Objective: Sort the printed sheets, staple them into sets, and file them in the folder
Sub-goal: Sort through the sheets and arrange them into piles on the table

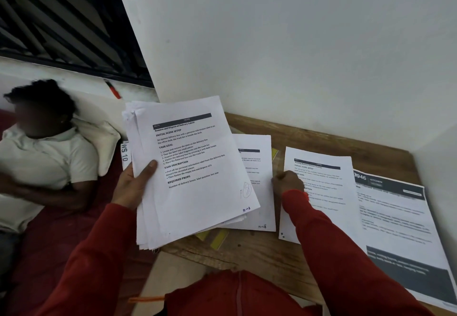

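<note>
Printed stack (pixel 188 167) gripped in left hand (pixel 132 184), just left of curled right hand (pixel 288 183) resting on desk sheets (pixel 321 187)

Both arms come into view from below, each in a red sleeve. The left hand (pixel 133 184) is raised and turned palm up, its thumb pressing on top of a stack of sheets (pixel 190 167) while the fingers support it from under (they are hidden). The right arm reaches forward across the middle. The right hand (pixel 288 183) is curled into a loose fist, knuckles up, and rests on a sheet (pixel 319 192) lying flat.
</note>
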A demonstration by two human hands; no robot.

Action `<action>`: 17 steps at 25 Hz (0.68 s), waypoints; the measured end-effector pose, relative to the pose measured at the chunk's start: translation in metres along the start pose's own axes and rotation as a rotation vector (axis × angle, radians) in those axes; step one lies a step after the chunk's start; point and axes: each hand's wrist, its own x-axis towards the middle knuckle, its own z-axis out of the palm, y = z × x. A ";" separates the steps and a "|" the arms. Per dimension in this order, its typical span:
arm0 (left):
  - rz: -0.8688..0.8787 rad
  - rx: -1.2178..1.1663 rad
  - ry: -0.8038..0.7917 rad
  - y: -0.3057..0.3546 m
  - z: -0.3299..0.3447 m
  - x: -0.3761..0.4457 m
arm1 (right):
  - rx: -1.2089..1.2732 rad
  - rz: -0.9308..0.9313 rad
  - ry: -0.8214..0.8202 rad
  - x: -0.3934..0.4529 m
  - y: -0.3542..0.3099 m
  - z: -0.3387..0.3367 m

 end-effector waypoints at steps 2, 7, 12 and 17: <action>0.002 -0.004 0.003 -0.002 0.000 0.002 | -0.096 0.017 -0.005 -0.004 -0.003 0.003; 0.005 -0.034 0.006 -0.004 -0.003 0.006 | -0.311 0.027 -0.014 -0.017 -0.017 0.004; -0.020 -0.039 0.024 -0.007 -0.008 0.010 | -0.132 -0.034 -0.011 -0.009 -0.018 0.006; -0.001 -0.057 0.021 -0.006 -0.009 0.011 | 0.036 -0.111 0.055 -0.019 -0.013 -0.005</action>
